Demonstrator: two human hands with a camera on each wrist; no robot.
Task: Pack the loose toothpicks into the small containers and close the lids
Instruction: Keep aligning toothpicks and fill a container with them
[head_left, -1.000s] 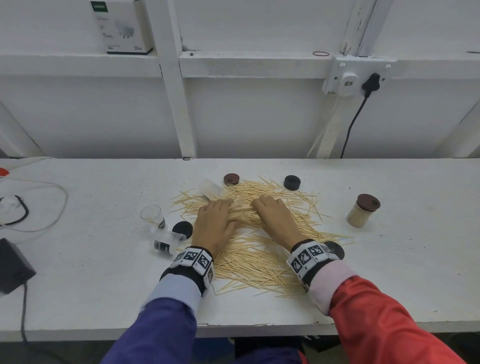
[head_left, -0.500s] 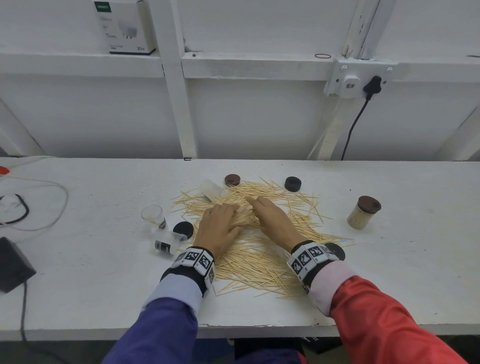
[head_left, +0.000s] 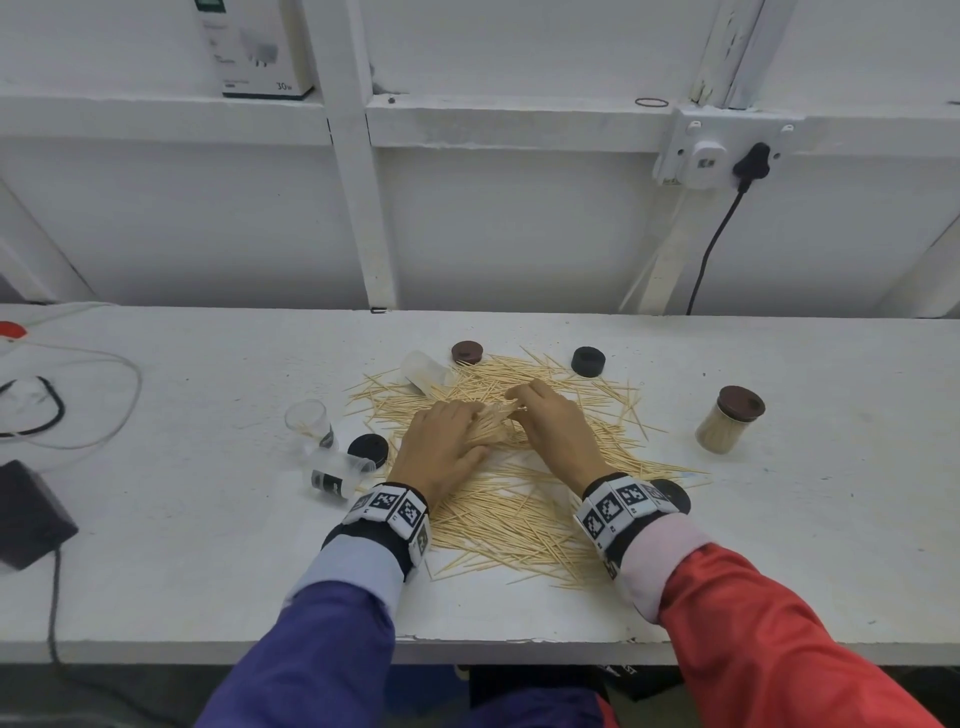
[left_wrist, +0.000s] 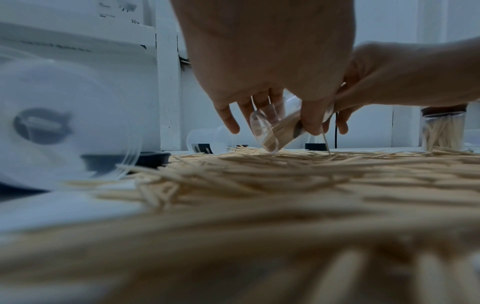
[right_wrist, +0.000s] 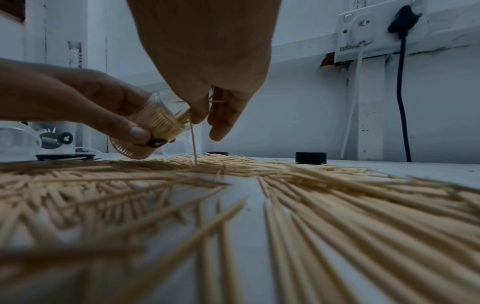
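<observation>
A wide pile of loose toothpicks (head_left: 519, 499) covers the middle of the white table (head_left: 156, 571). My left hand (head_left: 480, 423) grips a small clear container (right_wrist: 153, 127), tilted and packed with toothpicks, just above the pile. The same container (left_wrist: 275, 131) shows in the left wrist view between thumb and fingers. My right hand (head_left: 519, 404) pinches a few toothpicks (right_wrist: 192, 139) at the container's mouth; one hangs down to the pile. A filled jar (head_left: 730, 426) with a brown lid stands at the right.
An empty clear container (head_left: 307, 422) stands at the left, another (head_left: 337, 475) lies beside it, and a third (head_left: 426, 371) lies behind the pile. Loose lids: brown (head_left: 466, 352), black (head_left: 588, 361), black (head_left: 368, 449), black (head_left: 672, 496). Cables and a dark adapter (head_left: 26, 514) lie far left.
Both hands lay flat on the pile; they have drawn together and risen. The left hand now holds the tilted container and the right hand's fingertips have closed at its mouth.
</observation>
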